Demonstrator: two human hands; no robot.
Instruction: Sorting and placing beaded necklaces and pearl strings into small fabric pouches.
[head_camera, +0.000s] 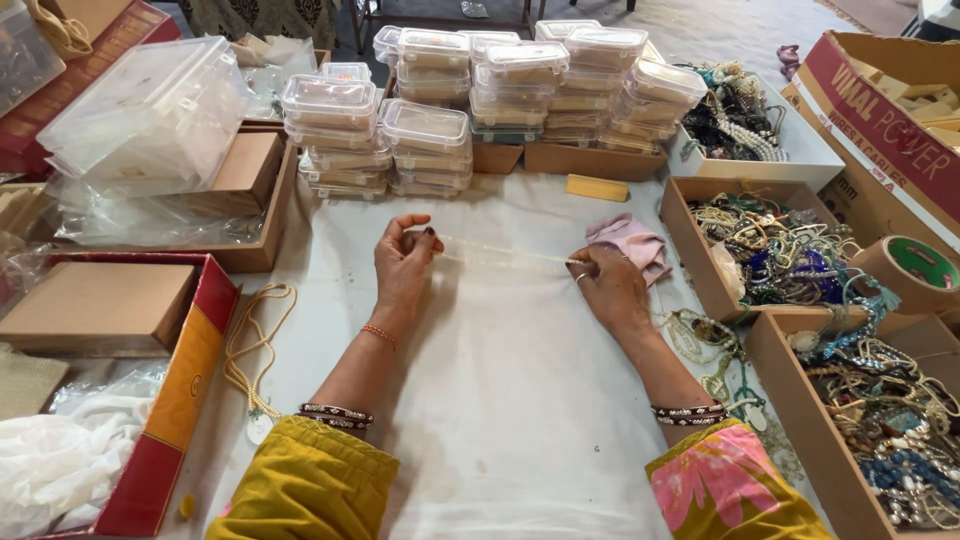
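White cloth table (500, 400) under me, my left hand (405, 262) and right hand (610, 285) pinch a pale bead strand (505, 257) taut, pink cloth (630, 243) beside — straightening step, I judge; steady tension needed.

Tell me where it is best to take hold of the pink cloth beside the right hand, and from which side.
Pinch the pink cloth at its raised, crumpled folds near the far edge, coming from above. It lies loosely bunched on the white sheet, so the folds probably give the fingers something to catch; the right hand covers its near edge.
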